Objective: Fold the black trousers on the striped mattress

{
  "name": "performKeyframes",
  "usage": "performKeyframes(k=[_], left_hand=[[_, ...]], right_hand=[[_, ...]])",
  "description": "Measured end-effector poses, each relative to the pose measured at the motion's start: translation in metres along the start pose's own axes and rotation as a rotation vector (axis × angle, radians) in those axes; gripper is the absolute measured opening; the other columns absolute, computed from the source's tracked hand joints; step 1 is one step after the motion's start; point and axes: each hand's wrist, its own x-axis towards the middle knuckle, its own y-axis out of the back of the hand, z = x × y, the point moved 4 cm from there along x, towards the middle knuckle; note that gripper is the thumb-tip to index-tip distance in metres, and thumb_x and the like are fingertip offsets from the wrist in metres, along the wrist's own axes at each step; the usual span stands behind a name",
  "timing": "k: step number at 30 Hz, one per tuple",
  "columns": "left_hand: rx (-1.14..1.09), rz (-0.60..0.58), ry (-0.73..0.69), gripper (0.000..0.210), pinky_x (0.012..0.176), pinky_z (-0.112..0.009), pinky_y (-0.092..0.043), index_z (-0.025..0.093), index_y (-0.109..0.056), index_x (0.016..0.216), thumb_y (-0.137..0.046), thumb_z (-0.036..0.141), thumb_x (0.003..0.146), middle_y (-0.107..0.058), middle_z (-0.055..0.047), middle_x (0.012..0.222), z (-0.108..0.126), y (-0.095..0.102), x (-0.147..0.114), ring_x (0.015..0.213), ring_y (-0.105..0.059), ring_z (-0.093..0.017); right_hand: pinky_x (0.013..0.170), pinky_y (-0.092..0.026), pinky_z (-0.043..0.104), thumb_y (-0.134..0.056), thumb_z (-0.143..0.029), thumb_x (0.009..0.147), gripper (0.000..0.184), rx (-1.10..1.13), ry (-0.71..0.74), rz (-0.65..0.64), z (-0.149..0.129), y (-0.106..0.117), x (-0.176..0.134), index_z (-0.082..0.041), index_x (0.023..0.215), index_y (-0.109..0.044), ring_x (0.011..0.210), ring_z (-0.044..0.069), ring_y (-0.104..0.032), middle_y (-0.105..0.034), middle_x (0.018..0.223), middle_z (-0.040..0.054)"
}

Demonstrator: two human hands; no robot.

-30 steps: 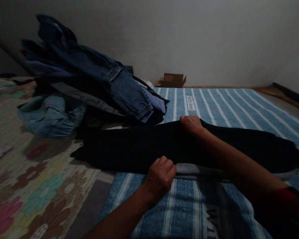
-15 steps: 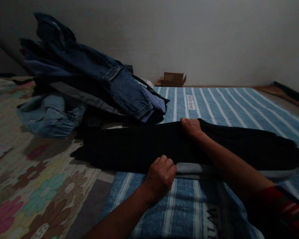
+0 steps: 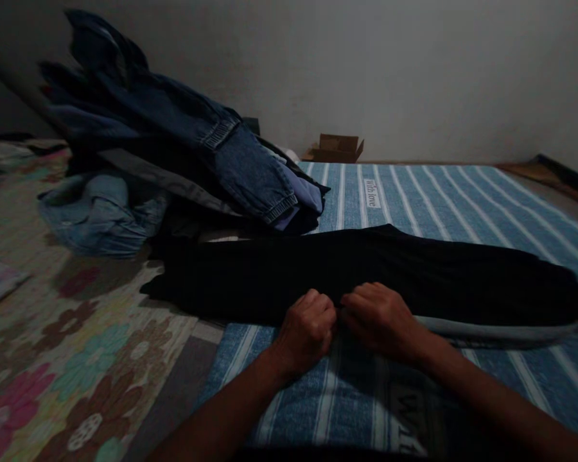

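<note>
A blue-and-white striped mat (image 3: 443, 199) fills the right and lower part of the frame, lying beside a flowered floor covering (image 3: 77, 359) at lower left. In the upper left a heap of jeans and other denim (image 3: 183, 147) leans toward the middle, its lowest cuff hanging just above the near garment. Across the centre, running left to right, lies a long black garment (image 3: 414, 269), folded lengthwise, with a grey edge (image 3: 501, 330) showing under its near side at right. A small cardboard box (image 3: 336, 147) sits by the wall at top centre.

At lower centre the left hand (image 3: 307, 333) is clenched on the black garment's near edge, and the right hand (image 3: 383, 321) is curled on that edge just beside it, knuckles almost touching.

The likeliest trouble: both grips sit together mid-length, so a pull could bunch the cloth there and skew the long unsupported ends. The denim heap looks unsteady and could slide onto the garment's left end. Dim light hides wrinkles in black fabric.
</note>
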Motion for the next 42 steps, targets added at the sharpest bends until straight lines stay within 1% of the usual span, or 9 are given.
performKeyframes(k=[2, 4, 7, 10, 17, 22, 31, 39, 42], left_hand=[[-0.014, -0.007, -0.006, 0.008, 0.064, -0.029, -0.040, 0.016, -0.058, 0.080, -0.052, 0.012, 0.083, -0.054, -0.004, 0.078, -0.001, 0.001, 0.000, 0.074, -0.045, -0.017], [-0.024, -0.016, -0.014, 0.006, 0.064, -0.029, -0.040, 0.016, -0.059, 0.085, -0.053, 0.015, 0.084, -0.055, -0.004, 0.079, -0.002, 0.002, 0.000, 0.074, -0.046, -0.017], [-0.035, -0.032, -0.016, 0.007, 0.066, -0.030, -0.041, 0.016, -0.060, 0.088, -0.055, 0.017, 0.085, -0.056, -0.004, 0.080, -0.003, 0.005, -0.001, 0.076, -0.047, -0.018], [-0.039, -0.047, -0.011, 0.008, 0.066, -0.030, -0.042, 0.017, -0.061, 0.090, -0.055, 0.018, 0.086, -0.057, -0.005, 0.083, -0.006, 0.008, -0.003, 0.076, -0.048, -0.017], [-0.055, -0.027, 0.006, 0.009, 0.066, -0.029, -0.043, 0.017, -0.062, 0.091, -0.057, 0.019, 0.084, -0.057, -0.005, 0.081, -0.012, 0.016, -0.010, 0.076, -0.049, -0.017], [-0.056, -0.008, 0.018, 0.009, 0.066, -0.029, -0.043, 0.017, -0.062, 0.091, -0.058, 0.017, 0.083, -0.058, -0.005, 0.082, -0.015, 0.017, -0.011, 0.077, -0.050, -0.017], [-0.019, -0.044, -0.002, 0.011, 0.065, -0.028, -0.042, 0.017, -0.062, 0.084, -0.052, 0.011, 0.084, -0.058, -0.004, 0.081, -0.018, 0.015, -0.010, 0.074, -0.049, -0.016], [-0.017, -0.058, 0.006, 0.012, 0.064, -0.029, -0.042, 0.016, -0.061, 0.083, -0.050, 0.013, 0.085, -0.057, -0.005, 0.079, -0.018, 0.016, -0.009, 0.073, -0.048, -0.016], [-0.011, -0.055, 0.010, 0.012, 0.065, -0.030, -0.043, 0.016, -0.061, 0.088, -0.050, 0.013, 0.084, -0.058, -0.005, 0.080, -0.015, 0.016, -0.009, 0.074, -0.048, -0.017]], right_hand=[[0.064, -0.031, 0.030, -0.046, -0.022, 0.091, 0.017, 0.043, 0.044, 0.064, -0.007, -0.005, -0.018, -0.017, 0.082, -0.059, 0.068, 0.017, -0.047, -0.057, 0.075, 0.0033], [0.066, -0.032, 0.030, -0.045, -0.017, 0.091, 0.016, 0.048, 0.051, 0.103, -0.009, -0.012, -0.028, -0.016, 0.085, -0.060, 0.073, 0.018, -0.046, -0.057, 0.080, 0.0051], [0.068, -0.036, 0.031, -0.041, -0.012, 0.091, 0.021, 0.025, 0.058, 0.155, -0.010, -0.019, -0.032, -0.015, 0.086, -0.061, 0.078, 0.019, -0.047, -0.058, 0.086, 0.0078], [0.069, -0.038, 0.031, -0.039, -0.010, 0.092, 0.024, 0.012, 0.071, 0.191, -0.011, -0.021, -0.032, -0.015, 0.084, -0.062, 0.080, 0.019, -0.047, -0.057, 0.085, 0.0087], [0.070, -0.040, 0.032, -0.040, -0.007, 0.089, 0.024, 0.014, 0.090, 0.193, -0.012, -0.020, -0.032, -0.015, 0.083, -0.062, 0.081, 0.019, -0.048, -0.057, 0.087, 0.0094], [0.070, -0.040, 0.032, -0.039, -0.007, 0.089, 0.025, 0.016, 0.081, 0.185, -0.010, -0.021, -0.032, -0.015, 0.082, -0.062, 0.082, 0.020, -0.048, -0.058, 0.088, 0.0097], [0.069, -0.040, 0.032, -0.040, -0.006, 0.088, 0.025, 0.001, 0.099, 0.193, -0.011, -0.018, -0.032, -0.015, 0.083, -0.062, 0.080, 0.019, -0.049, -0.058, 0.088, 0.0096], [0.070, -0.040, 0.031, -0.038, -0.007, 0.091, 0.026, -0.001, 0.099, 0.188, -0.014, -0.018, -0.032, -0.015, 0.083, -0.062, 0.083, 0.020, -0.048, -0.058, 0.090, 0.0102], [0.070, -0.039, 0.031, -0.038, -0.007, 0.091, 0.026, -0.001, 0.080, 0.197, -0.014, -0.018, -0.031, -0.015, 0.081, -0.061, 0.081, 0.019, -0.048, -0.058, 0.089, 0.0100]])
